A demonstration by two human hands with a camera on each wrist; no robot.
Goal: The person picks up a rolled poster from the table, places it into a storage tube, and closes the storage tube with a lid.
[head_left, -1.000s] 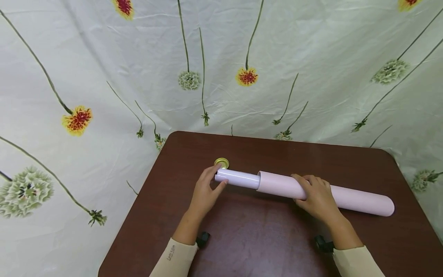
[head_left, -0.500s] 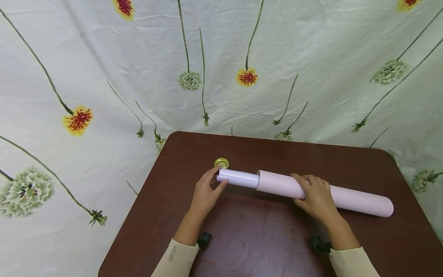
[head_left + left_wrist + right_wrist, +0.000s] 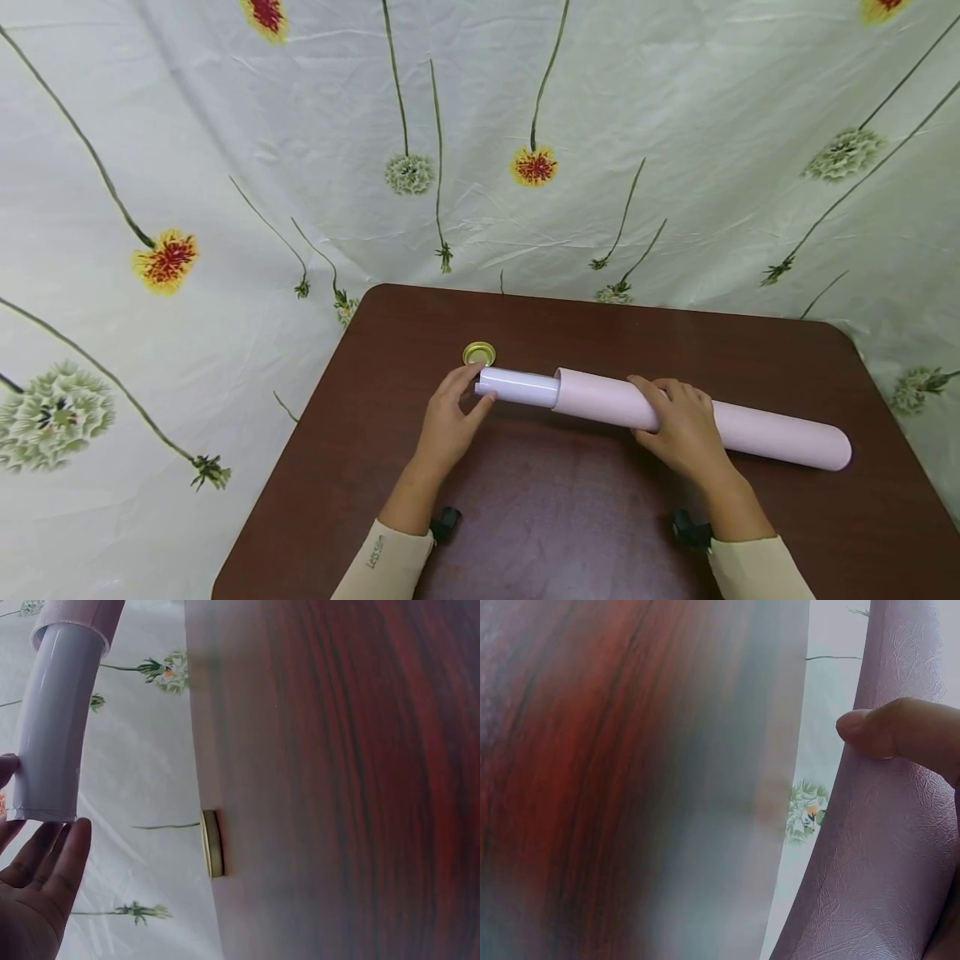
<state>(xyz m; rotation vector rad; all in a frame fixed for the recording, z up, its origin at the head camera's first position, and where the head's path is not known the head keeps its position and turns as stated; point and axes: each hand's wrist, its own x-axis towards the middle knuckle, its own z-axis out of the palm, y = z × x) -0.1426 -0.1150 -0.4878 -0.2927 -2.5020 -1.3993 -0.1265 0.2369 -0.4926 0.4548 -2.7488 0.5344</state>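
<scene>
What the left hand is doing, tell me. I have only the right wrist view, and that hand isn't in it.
Observer: The left hand has its thumb and fingers at the outer end of a white roll.
Operator: Tell me where the roll leads.
Observer: Into the open left end of the pink tube.
Operator: Report any loose item nearby.
Observer: A gold lid lies flat on the table, just beyond the left hand.
</scene>
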